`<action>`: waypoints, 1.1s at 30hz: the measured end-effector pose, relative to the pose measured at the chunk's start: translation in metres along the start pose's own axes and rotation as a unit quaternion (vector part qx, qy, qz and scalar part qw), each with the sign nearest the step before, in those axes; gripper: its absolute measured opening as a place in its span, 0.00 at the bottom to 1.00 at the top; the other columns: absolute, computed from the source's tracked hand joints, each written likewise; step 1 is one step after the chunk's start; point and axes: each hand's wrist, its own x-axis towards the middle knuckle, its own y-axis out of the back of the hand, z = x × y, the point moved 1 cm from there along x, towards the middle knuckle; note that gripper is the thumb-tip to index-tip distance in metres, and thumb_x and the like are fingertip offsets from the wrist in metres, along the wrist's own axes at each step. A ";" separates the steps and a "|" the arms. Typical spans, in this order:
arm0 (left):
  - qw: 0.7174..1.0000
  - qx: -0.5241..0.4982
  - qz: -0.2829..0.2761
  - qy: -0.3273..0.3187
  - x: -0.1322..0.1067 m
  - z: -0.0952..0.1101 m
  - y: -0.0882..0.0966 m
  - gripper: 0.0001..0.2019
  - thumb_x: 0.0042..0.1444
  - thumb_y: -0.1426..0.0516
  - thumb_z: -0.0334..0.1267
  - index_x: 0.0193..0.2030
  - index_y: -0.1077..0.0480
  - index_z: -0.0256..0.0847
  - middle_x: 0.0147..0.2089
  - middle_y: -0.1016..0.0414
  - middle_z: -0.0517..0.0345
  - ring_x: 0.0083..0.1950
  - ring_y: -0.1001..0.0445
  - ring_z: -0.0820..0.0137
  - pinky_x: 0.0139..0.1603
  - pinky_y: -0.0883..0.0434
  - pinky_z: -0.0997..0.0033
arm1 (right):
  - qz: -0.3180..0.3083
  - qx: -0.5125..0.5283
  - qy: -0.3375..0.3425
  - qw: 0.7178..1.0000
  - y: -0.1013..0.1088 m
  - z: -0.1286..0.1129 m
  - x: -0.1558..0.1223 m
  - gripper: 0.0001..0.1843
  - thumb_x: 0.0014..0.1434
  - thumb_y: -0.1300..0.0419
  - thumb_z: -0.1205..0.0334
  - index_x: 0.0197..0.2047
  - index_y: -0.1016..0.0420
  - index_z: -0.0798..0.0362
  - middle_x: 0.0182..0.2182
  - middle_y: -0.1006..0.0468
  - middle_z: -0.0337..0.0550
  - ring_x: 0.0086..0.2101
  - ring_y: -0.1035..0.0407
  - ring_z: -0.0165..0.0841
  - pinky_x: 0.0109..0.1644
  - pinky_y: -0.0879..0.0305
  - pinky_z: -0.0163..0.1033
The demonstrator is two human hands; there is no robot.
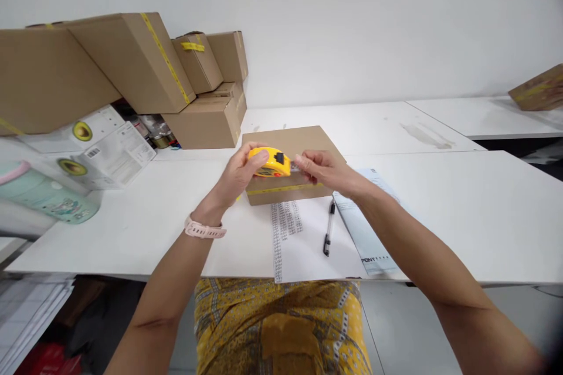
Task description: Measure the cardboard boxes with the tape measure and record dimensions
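A yellow tape measure [273, 159] with a black button is gripped in my left hand [241, 170], above a cardboard box. Close to its mouth, my right hand [320, 169] pinches the end of the tape, only a short bit of which shows between the two. The cardboard box [303, 139] lies on the table under both hands, with a strip of yellow tape along its front side. In front of the box is a sheet of paper [303, 258] with handwritten lines. A black-capped clear pen [329, 228] rests on that sheet.
A pale blue booklet [369, 234] lies under my right forearm. At the left stand stacked cardboard boxes [145, 64], a white carton with avocado pictures [114, 152] and a mint-green bottle [48, 193]. Another box [539, 89] sits far right. The white table's [440, 217] front edge is near my lap.
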 end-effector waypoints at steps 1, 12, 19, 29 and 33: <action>0.999 0.011 0.033 -0.005 0.002 -0.003 0.011 0.24 0.56 0.39 0.58 0.51 0.31 0.41 0.45 0.21 0.52 0.42 0.22 0.64 0.39 0.28 0.67 | 0.019 0.002 0.012 1.000 0.013 0.004 0.006 0.32 0.57 0.38 0.28 0.25 0.33 0.50 0.23 0.32 0.37 0.27 0.39 0.28 0.33 0.40 0.37; 0.978 0.066 0.171 0.096 0.045 -0.057 0.126 0.23 0.48 0.39 0.54 0.43 0.25 0.37 0.35 0.23 0.55 0.28 0.31 0.72 0.27 0.38 0.73 | 0.237 -0.006 -0.099 0.966 0.102 0.094 0.053 0.19 0.62 0.38 0.47 0.27 0.29 0.53 0.29 0.27 0.42 0.32 0.36 0.31 0.41 0.37 0.41; 0.980 0.096 0.144 0.094 0.066 -0.052 0.109 0.24 0.48 0.41 0.54 0.45 0.25 0.37 0.35 0.23 0.55 0.27 0.31 0.72 0.25 0.41 0.73 | 0.214 -0.120 -0.148 0.958 0.082 0.089 0.053 0.24 0.62 0.43 0.37 0.33 0.30 0.52 0.36 0.24 0.46 0.35 0.35 0.35 0.35 0.42 0.40; 0.983 0.094 0.119 0.102 0.066 -0.057 0.107 0.24 0.52 0.43 0.56 0.46 0.25 0.38 0.37 0.22 0.54 0.27 0.32 0.72 0.26 0.42 0.73 | 0.171 -0.041 -0.186 0.967 0.071 0.072 0.046 0.25 0.62 0.41 0.36 0.39 0.26 0.52 0.41 0.22 0.48 0.37 0.31 0.37 0.34 0.38 0.40; 0.982 0.099 0.123 0.108 0.069 -0.055 0.105 0.23 0.53 0.43 0.55 0.47 0.25 0.38 0.37 0.22 0.53 0.27 0.32 0.71 0.27 0.42 0.72 | 0.165 -0.068 -0.169 0.969 0.072 0.071 0.048 0.23 0.65 0.42 0.39 0.36 0.29 0.52 0.38 0.23 0.48 0.35 0.32 0.36 0.35 0.38 0.40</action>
